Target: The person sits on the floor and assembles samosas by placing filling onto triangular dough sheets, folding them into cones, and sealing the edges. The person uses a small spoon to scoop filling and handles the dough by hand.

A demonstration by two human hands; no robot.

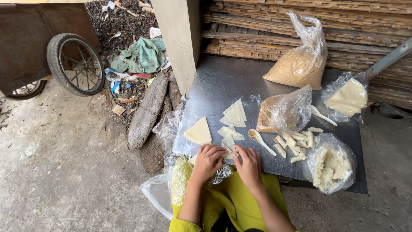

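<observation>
Yellow lap cloth (234, 202) nearest, just below the two hands. Left hand (207, 162) and right hand (249, 165) side by side at the near edge of the metal table (214, 81), fingers curled inward, pinching one pale triangular wrapper (228, 143) between them. Wrapper poking out past the fingertips, its point aimed away from the body, its lower part hidden under the fingers. Foil-lined bag (222, 173) tucked beneath the left wrist. Just beyond, more loose wrappers (234, 115) spread flat, one larger triangle (199, 131) off to the left. White spoon (261, 141) lying right of the grip, then a heap of finished rolls (296, 144) and a clear bag of pale filling (332, 165). Farther back, bags of crumbs (285, 114) and (299, 68), and a wrapper stack in plastic (347, 98).
</observation>
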